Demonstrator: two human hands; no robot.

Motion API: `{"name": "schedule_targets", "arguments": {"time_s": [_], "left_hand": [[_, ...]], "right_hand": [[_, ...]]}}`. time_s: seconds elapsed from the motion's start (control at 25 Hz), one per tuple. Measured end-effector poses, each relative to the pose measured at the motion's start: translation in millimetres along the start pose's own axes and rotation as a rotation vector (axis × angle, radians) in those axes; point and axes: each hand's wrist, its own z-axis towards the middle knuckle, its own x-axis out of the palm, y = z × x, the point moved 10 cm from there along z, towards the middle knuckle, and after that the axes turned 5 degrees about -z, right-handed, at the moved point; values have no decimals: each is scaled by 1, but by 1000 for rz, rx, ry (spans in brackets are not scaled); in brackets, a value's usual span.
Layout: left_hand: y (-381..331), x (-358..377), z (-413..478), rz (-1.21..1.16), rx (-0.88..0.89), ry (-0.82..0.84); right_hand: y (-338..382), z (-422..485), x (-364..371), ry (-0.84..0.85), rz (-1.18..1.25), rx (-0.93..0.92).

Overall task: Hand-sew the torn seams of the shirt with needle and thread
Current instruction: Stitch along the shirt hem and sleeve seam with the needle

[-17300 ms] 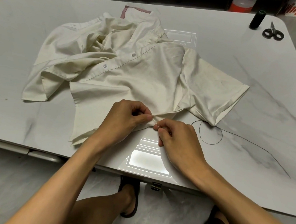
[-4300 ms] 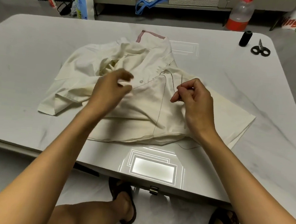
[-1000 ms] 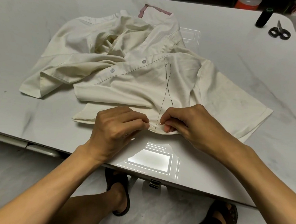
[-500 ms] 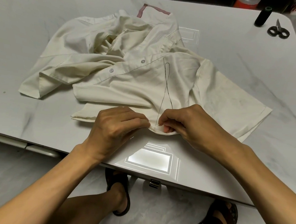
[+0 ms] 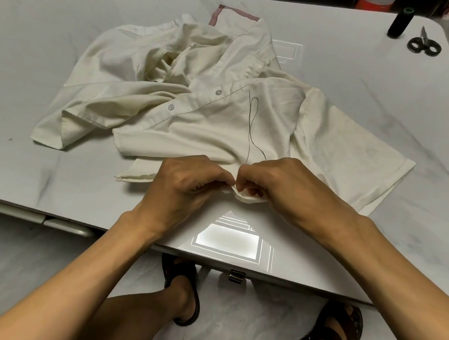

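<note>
Thread (image 5: 251,123) ends hidden under right hand (image 5: 287,187)

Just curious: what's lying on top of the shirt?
A loop of black thread lies on the shirt, running down to the hands. The left hand and right hand pinch its near edge; any needle is covered by them.

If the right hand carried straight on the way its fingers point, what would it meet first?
Most likely the left hand: its fingertips sit just across the pinched shirt edge from the right hand, nearly touching.
</note>
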Motion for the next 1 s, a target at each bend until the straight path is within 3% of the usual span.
{"name": "schedule_targets", "arguments": {"time_s": [0.4, 0.72, 0.88, 1.0], "left_hand": [[8, 0, 3, -49, -68, 1], [4, -2, 4, -32, -45, -15], [4, -2, 6, -30, -69, -19], [9, -2, 8, -81, -134, -17]], "right_hand": [[-19, 2, -12, -151, 305, 102], [-21, 1, -5, -118, 708, 212], [-14, 1, 1, -65, 611, 190], [-20, -1, -4, -116, 503, 208]]}}
